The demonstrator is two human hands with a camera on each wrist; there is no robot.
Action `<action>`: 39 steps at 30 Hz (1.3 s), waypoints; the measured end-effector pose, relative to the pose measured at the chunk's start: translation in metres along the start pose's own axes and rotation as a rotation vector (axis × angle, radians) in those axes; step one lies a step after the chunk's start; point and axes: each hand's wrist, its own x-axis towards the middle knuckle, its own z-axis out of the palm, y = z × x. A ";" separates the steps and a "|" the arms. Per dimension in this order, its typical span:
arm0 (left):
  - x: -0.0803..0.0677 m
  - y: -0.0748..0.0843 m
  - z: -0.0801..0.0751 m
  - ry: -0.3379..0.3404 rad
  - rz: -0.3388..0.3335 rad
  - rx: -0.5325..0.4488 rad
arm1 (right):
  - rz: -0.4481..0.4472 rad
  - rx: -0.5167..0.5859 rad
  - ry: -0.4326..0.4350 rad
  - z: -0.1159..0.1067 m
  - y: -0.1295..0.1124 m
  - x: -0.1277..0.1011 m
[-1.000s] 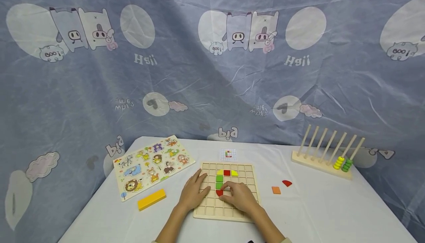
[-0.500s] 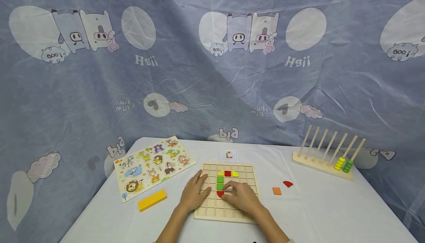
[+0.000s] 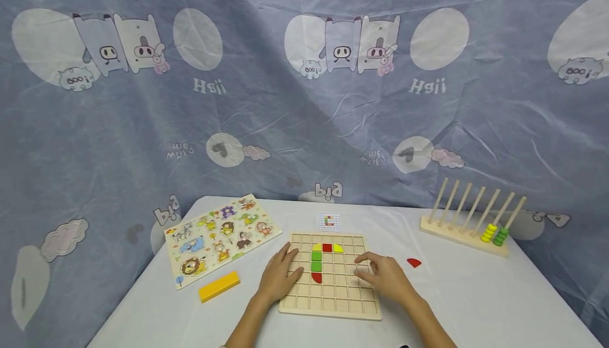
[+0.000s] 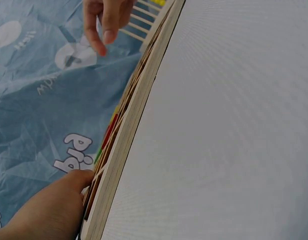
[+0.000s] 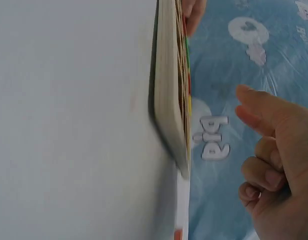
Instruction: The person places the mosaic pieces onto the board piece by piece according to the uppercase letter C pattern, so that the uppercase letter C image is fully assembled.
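Apparently the work is about half done. On the wooden grid board (image 3: pixel 349 292), set in front of the person, two yellow tiles (image 3: pixel 338 248) flank a red square (image 3: pixel 327 248), two green squares (image 3: pixel 316 261) run down below the left yellow one, and a red quarter-circle tile (image 3: pixel 316 277) ends the column. Judging by the pattern card (image 3: pixel 329 222) behind the board (too small to read tile by tile), a bottom stretch to the right seems left to fill. A loose red wedge (image 3: pixel 414 262) lies off the board, beyond the right hand (image 3: pixel 383 276). That hand is over the board's right edge, thumb and index apart, other fingers curled, no tile visible between them. The left hand (image 3: pixel 277 274) rests on the left edge, fingers extended, grasping nothing.
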 end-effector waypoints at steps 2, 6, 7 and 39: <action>0.000 0.001 0.000 -0.001 0.002 0.000 | 0.009 -0.007 0.028 -0.009 0.008 -0.004; 0.001 0.002 0.000 0.005 0.007 0.008 | 0.022 -0.001 0.073 -0.026 0.026 -0.011; 0.001 0.002 -0.001 0.006 0.008 0.008 | 0.027 0.008 0.077 -0.030 0.030 -0.013; -0.001 0.001 -0.001 0.003 -0.001 0.012 | 0.149 -0.119 0.042 -0.046 0.085 -0.030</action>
